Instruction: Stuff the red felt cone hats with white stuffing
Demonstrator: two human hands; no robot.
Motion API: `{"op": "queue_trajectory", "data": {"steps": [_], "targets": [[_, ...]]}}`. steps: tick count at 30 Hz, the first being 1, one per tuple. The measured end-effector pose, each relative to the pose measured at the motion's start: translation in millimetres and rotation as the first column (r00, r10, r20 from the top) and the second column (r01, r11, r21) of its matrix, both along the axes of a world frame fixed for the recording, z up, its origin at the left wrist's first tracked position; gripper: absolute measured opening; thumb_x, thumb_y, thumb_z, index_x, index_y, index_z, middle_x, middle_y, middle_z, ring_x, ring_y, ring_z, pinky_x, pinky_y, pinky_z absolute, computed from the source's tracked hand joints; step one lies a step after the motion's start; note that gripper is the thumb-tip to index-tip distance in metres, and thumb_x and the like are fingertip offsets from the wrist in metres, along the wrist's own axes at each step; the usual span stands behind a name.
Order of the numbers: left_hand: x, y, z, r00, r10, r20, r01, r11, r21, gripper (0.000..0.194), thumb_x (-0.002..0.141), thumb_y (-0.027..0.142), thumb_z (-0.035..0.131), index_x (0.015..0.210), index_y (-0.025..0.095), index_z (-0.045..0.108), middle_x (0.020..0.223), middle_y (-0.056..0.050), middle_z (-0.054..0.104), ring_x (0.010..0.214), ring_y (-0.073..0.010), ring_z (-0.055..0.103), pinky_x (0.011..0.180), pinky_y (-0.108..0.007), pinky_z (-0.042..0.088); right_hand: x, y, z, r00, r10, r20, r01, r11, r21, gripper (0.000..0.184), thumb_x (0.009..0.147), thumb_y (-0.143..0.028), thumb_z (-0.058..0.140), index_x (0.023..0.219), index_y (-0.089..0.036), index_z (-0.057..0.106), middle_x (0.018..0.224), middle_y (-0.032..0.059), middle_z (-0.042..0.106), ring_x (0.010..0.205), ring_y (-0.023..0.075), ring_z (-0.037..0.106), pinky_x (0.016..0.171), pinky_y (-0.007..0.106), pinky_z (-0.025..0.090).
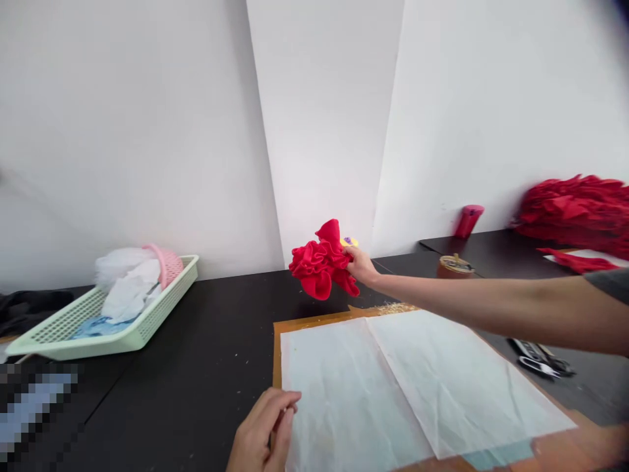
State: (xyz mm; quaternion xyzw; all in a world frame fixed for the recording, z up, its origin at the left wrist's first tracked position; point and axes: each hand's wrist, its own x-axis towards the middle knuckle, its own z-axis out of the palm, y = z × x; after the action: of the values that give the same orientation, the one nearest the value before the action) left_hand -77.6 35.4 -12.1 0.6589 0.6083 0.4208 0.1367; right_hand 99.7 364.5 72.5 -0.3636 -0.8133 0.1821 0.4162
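My right hand [362, 265] reaches forward from the right and is closed on a bunch of red cloth pieces [322, 265]. The bunch hangs in the air above the black table [206, 334], its edges ruffled and folded. Below it lies a large white sheet [354, 393], creased, with a fold line, on a brown board [278, 347]. At the sheet's left edge is my left hand [265, 429], its fingers curled and the thumb drawn against them. Whatever may be between those fingertips is hidden.
A pale green basket [142, 334] with white and blue cloth and a pink basket [170, 265] stands left. Right are a red container [468, 221], a brown tub [455, 267], a red cloth pile [574, 210] and tools [538, 364] with white handles. A white wall rises behind.
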Motion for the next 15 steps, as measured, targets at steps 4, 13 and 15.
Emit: {"op": "queue_trajectory", "data": {"steps": [4, 13, 15], "targets": [[-9, 7, 7.8, 1.0, 0.007, -0.017, -0.009, 0.995, -0.102, 0.033, 0.102, 0.039, 0.042, 0.105, 0.021, 0.07, 0.103, -0.007, 0.069, 0.089, -0.013, 0.068, 0.077, -0.018, 0.056, -45, -38, -30.2, 0.996, 0.089, -0.018, -0.088, 0.995, 0.041, 0.031, 0.079, -0.005, 0.052, 0.088, -0.03, 0.068, 0.1, 0.0095, 0.067, 0.091, 0.0235, 0.067, 0.084, 0.037, 0.056], [-43, 6, -2.3, 0.941, 0.241, -0.238, -0.214, 0.967, 0.137, 0.024, 0.1, 0.023, 0.045, 0.107, 0.021, 0.068, 0.095, -0.005, 0.071, 0.083, -0.0135, 0.067, 0.071, -0.021, 0.055, -139, -143, -77.0, 0.927, 0.357, 0.114, -0.369, 0.922, 0.118, 0.03, 0.076, 0.0, 0.061, 0.086, -0.029, 0.064, 0.095, 0.0045, 0.066, 0.07, 0.0218, 0.068, 0.059, 0.034, 0.058], [-51, -4, -1.1, 0.895, 0.308, -0.322, -0.216, 0.932, 0.289, 0.023, 0.099, 0.016, 0.046, 0.105, 0.021, 0.068, 0.09, -0.003, 0.07, 0.083, -0.0142, 0.066, 0.076, -0.024, 0.055, -141, -152, -83.2, 0.889, 0.425, 0.17, -0.445, 0.889, 0.107, 0.027, 0.073, -0.005, 0.07, 0.086, -0.028, 0.066, 0.094, 0.0038, 0.067, 0.065, 0.021, 0.066, 0.052, 0.032, 0.056]]}}
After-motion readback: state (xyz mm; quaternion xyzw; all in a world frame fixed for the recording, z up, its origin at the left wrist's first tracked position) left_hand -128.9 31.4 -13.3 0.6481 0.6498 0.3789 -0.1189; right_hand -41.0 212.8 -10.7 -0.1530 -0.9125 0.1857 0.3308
